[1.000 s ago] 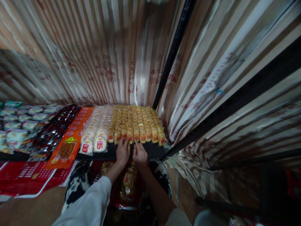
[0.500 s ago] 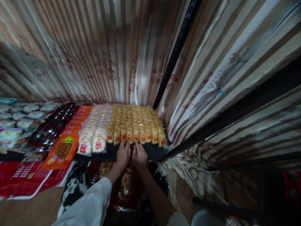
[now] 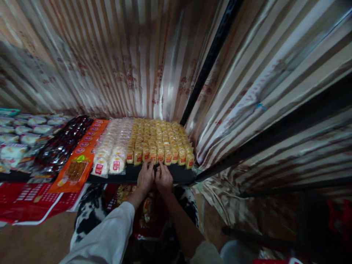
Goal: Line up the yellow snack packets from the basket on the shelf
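Observation:
My left hand (image 3: 145,178) and my right hand (image 3: 164,179) are side by side, a small gap between them, over the front edge of a black shelf (image 3: 129,176). Extended fingers of both reach the lower front of small clear-wrapped yellow snack packs (image 3: 167,156) with red labels. The fingertips appear to touch the middle packs of the front row, and neither hand visibly holds one. These packs stand in tight rows running to the back. Two rows of white round packaged snacks (image 3: 117,163) lie just left of them.
Further left lie an orange snack packet (image 3: 75,170), dark shiny packs (image 3: 56,154) and white packs (image 3: 13,152). A red bag (image 3: 33,201) hangs below the shelf. More yellow packs (image 3: 147,209) sit in a red container on my lap. Dark metal posts (image 3: 209,69) and striped sheeting (image 3: 132,55) enclose the shelf.
The camera view has shifted slightly, so the shelf front sits a little higher. Both hands stay at the front row's middle, with hardly any change in their pose.

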`<state>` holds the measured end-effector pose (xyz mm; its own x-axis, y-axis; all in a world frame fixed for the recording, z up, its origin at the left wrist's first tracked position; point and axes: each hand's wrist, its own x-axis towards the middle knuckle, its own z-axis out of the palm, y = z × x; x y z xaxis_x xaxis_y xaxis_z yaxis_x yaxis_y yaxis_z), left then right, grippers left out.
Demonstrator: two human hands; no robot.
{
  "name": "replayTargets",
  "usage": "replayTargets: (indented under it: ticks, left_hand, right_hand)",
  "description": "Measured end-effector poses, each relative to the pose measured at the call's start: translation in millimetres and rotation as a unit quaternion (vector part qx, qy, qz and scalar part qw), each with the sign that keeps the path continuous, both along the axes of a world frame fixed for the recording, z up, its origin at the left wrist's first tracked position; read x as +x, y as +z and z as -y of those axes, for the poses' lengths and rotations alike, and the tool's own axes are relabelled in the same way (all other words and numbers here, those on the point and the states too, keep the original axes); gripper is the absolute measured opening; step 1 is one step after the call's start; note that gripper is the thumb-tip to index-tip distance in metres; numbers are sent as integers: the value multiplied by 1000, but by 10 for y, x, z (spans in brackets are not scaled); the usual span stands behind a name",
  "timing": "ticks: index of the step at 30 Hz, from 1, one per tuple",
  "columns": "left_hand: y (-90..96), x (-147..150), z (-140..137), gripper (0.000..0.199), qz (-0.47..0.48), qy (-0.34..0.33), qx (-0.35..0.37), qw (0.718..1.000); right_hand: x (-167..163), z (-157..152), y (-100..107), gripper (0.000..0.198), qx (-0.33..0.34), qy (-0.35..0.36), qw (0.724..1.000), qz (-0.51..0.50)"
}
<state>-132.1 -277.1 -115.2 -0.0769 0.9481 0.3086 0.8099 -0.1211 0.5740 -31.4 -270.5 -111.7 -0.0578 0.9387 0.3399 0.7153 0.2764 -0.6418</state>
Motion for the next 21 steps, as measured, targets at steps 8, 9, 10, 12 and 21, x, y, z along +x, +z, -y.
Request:
replayTargets:
  ticks: [8, 9, 10, 12, 21]
  left_hand:
    - [71, -20, 139, 43, 41, -10, 36, 998]
    - [99, -1, 203, 41, 60, -7, 38, 997]
    - [129, 27, 285, 39, 85, -3, 38, 996]
    - [185, 112, 496, 36, 152, -2, 29, 988]
    - [-15, 267, 1396, 29, 503, 84, -230, 829]
  right_hand:
    - [99, 34, 63, 40, 7, 55, 997, -50]
    - [113, 39, 76, 38, 9, 62, 996, -56]
    - [125, 48, 87, 36, 12, 70, 995, -64]
    - [132, 87, 91, 35, 18, 80, 992, -92]
    - [-39, 811, -344, 33, -143, 62, 971, -182]
